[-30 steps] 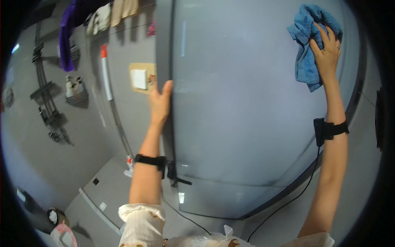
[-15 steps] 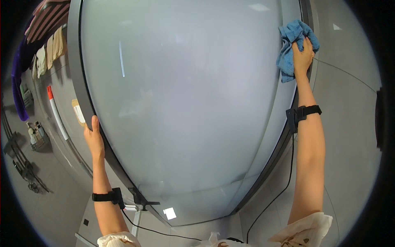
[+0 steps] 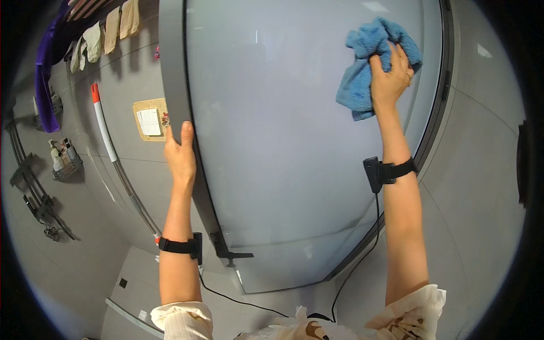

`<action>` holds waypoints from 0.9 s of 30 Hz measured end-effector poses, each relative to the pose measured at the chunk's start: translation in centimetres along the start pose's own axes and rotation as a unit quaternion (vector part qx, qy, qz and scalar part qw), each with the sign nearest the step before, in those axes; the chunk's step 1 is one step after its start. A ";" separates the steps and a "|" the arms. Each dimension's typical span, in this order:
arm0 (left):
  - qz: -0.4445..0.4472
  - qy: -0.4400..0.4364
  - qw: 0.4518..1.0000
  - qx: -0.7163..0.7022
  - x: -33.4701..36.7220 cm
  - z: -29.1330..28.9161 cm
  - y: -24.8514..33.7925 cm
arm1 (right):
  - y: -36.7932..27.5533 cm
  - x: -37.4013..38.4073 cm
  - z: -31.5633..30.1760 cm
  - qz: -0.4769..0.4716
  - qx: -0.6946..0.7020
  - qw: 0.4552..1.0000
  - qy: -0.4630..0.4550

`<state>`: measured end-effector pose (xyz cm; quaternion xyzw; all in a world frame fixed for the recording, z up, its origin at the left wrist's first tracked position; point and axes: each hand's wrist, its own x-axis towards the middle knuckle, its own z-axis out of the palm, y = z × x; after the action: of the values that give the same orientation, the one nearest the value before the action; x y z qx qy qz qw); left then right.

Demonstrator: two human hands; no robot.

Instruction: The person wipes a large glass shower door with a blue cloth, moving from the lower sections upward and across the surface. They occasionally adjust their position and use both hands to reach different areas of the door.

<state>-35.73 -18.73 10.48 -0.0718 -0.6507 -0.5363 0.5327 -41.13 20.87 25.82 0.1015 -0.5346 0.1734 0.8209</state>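
Note:
A frosted glass door (image 3: 294,147) with a dark grey frame (image 3: 174,62) stands in front of me. My left hand (image 3: 181,156) grips the frame's left edge, thumb on the near face and the other fingers mostly hidden around the edge. Against the upper right of the glass, my right hand (image 3: 391,82) presses a crumpled blue cloth (image 3: 358,85), its fingers bent over the folds. A dark lever handle (image 3: 237,255) sticks out low on the frame, below my left hand. Each forearm wears a black strap with a small device and a cable.
Left of the door, a white pole with a red end (image 3: 105,127) leans along the grey tiled wall. A tan board with white paper (image 3: 149,122), hanging socks (image 3: 111,29), a purple towel (image 3: 48,73) and a bottle rack (image 3: 67,161) are there too. A tiled wall (image 3: 481,147) rises at right.
My right hand has moved the cloth left, away from the right frame and farther onto the glass. The view has shifted, and the door's left edge with my left hand now appears farther right.

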 end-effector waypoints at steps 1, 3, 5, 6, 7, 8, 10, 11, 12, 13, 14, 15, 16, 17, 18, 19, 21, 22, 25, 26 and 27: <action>-0.006 -0.004 1.000 -0.014 0.0 0.1 0.1 | -1.8 -0.4 0.2 -0.009 0.000 1.000 -0.001; -0.019 -0.011 1.000 -0.018 -0.2 0.0 0.2 | -5.4 -1.1 0.5 -0.010 0.020 1.000 -0.002; -0.025 -0.012 0.999 -0.017 -0.2 0.0 0.3 | -8.8 -2.1 0.8 -0.026 0.020 0.999 0.000; -0.028 -0.003 1.000 -0.001 -0.3 0.0 0.3 | -10.3 -2.6 1.0 -0.026 0.024 0.999 -0.006; -0.030 0.002 0.999 0.013 -0.3 0.0 0.3 | -11.7 -3.2 1.2 -0.026 0.024 0.999 -0.009; -0.031 0.006 0.999 0.026 -0.3 0.1 0.3 | -13.1 -3.8 1.2 -0.032 0.029 0.999 -0.021; -0.024 -0.007 1.000 0.003 -0.3 0.1 0.1 | -16.0 -4.7 1.3 -0.043 0.028 0.998 -0.035; -0.007 -0.005 1.000 -0.008 -0.4 0.0 0.0 | -17.6 -5.1 1.3 -0.048 0.024 0.998 -0.039; -0.010 -0.001 1.000 0.010 -0.2 0.1 -0.1 | -19.0 -5.5 1.0 -0.054 0.042 0.995 -0.066; 0.026 -0.006 1.000 -0.009 -0.2 0.0 -0.2 | -20.3 -5.9 0.6 -0.064 0.058 0.992 -0.092; 0.019 -0.013 1.000 -0.004 -0.1 0.0 -0.3 | -21.4 -6.3 0.2 -0.085 0.086 0.985 -0.125; 0.014 -0.012 1.000 0.001 0.0 -0.1 -0.4 | -22.3 -6.6 -0.1 -0.110 0.112 0.975 -0.160; 0.035 -0.009 0.999 -0.002 0.0 -0.1 -0.4 | -23.0 -6.9 -0.2 -0.151 0.130 0.964 -0.176; 0.052 0.006 0.999 0.014 0.1 -0.1 -0.5 | -23.3 -7.0 -0.2 -0.197 0.146 0.948 -0.203; 0.055 0.009 0.998 0.026 0.1 -0.3 -0.4 | -23.2 -7.0 -0.3 -0.242 0.142 0.944 -0.174; 0.014 0.015 0.998 0.059 0.1 -0.2 -0.4 | -22.7 -6.9 -0.2 -0.262 0.146 0.939 -0.171; 0.033 0.025 0.997 0.064 0.0 -0.4 -0.4 | -20.4 -6.5 -0.2 -0.261 0.152 0.938 -0.170; 0.031 0.013 0.997 0.062 -0.1 -0.6 -0.5 | -18.7 -6.2 -0.4 -0.253 0.147 0.940 -0.176; 0.072 0.017 0.997 0.020 0.0 -0.5 -1.1 | -11.8 -5.0 -1.9 -0.228 0.129 0.948 -0.179; 0.044 0.023 0.998 0.038 0.2 -0.7 -1.5 | -9.3 -4.8 -2.7 -0.208 0.103 0.955 -0.184; 0.031 0.016 0.999 0.031 0.3 -0.8 -1.8 | -6.7 -4.4 -3.8 -0.193 0.085 0.960 -0.184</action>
<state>-36.55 -20.24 9.42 -0.0667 -0.6555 -0.5006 0.5615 -36.92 15.30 20.34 0.3027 -0.6295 0.0346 0.7147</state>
